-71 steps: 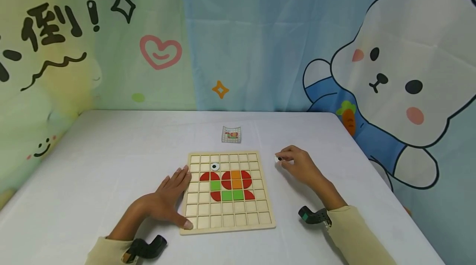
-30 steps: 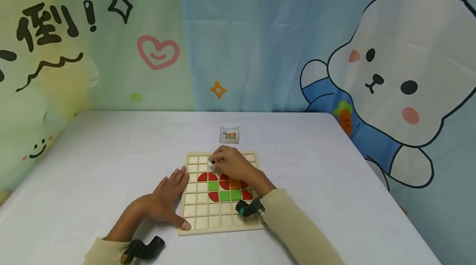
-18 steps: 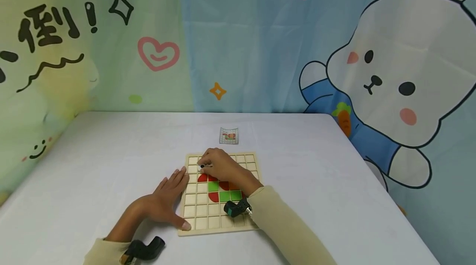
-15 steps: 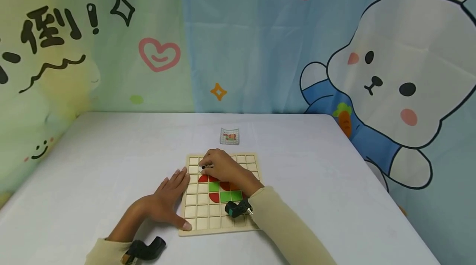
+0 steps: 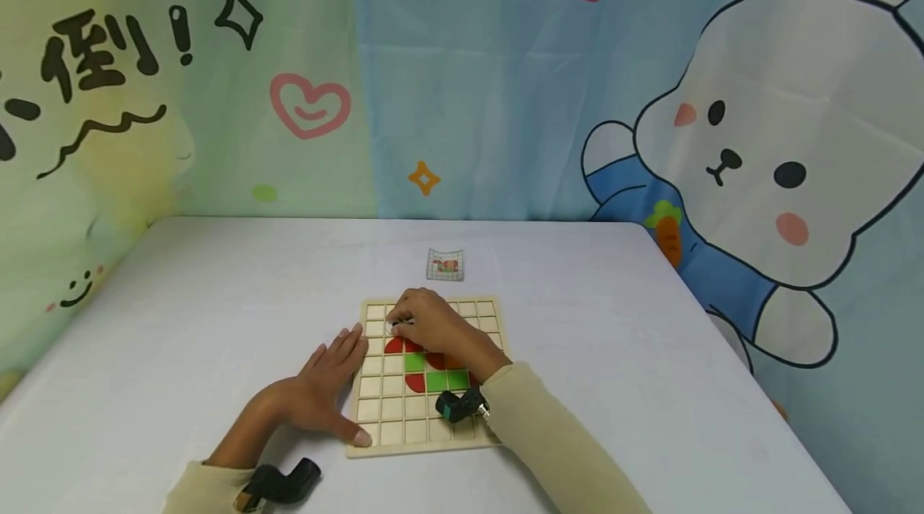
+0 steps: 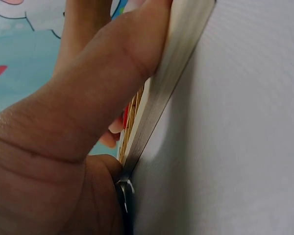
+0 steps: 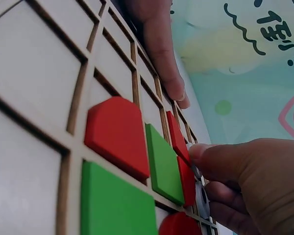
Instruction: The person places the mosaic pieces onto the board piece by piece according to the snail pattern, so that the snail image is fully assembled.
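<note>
A wooden grid board [image 5: 404, 431] lies on the table, with red, green and orange pieces set in its cells. My left hand [image 5: 318, 395] rests along its left edge, fingers straight, thumb on the near left corner. Over the upper left of the board, my right hand [image 5: 436, 329] pinches a small white tile with a black dot [image 5: 394, 327] at a cell just above the red pieces. In the right wrist view, a second white tile [image 7: 203, 201] sits beside the fingers; my right hand hides it in the head view. The pinched tile is mostly covered by the fingertips.
A small card [image 5: 445, 265] with a gridded picture lies beyond the board on the white table [image 5: 592, 281]. A printed curtain [image 5: 476, 97] hangs behind the table's far edge. Black wrist devices are worn on both arms.
My right hand has carried the white tile from the table right of the board leftward to the upper left cells, staying there over the last half second. The left hand stays put.
</note>
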Tool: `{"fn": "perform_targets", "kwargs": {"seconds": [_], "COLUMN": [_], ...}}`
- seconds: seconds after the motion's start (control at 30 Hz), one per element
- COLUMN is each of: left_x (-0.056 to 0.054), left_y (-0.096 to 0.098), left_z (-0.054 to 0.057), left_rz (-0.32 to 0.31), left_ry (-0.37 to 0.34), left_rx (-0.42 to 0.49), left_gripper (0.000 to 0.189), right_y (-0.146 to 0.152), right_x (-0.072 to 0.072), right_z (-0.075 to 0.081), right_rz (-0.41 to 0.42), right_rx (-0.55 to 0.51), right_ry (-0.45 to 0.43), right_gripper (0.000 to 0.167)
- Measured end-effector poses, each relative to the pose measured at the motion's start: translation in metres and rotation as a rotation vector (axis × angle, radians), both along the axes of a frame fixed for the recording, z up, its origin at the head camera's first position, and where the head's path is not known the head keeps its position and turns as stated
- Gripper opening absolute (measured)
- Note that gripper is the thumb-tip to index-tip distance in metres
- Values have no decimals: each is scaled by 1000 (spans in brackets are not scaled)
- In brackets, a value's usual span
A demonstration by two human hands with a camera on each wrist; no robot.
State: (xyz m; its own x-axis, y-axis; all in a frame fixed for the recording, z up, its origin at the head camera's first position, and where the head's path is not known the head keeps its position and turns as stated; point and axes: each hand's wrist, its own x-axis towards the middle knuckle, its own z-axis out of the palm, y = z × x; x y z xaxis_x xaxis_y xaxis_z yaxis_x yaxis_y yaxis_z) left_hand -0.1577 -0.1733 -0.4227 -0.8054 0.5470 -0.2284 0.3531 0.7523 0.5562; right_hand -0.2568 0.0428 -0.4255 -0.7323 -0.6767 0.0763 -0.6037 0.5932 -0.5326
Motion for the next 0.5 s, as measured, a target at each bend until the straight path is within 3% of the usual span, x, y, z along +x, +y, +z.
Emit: {"fn": "perform_targets", "kwargs": {"seconds": [0.27, 0.5], "left_x": [-1, -2], "left_y": [0, -6], "left_z": [1, 2], "left_rz": [1, 42], "left_ry": [0, -56], "left_rx": [1, 51], "left_gripper": [135, 120], "right_y": [13, 66], "right_x": [7, 15], "right_z": [1, 5], "right_rz": [-30, -126], "right_rx": [-64, -70], "right_ry": [47, 74], "right_gripper": [24, 26]}}
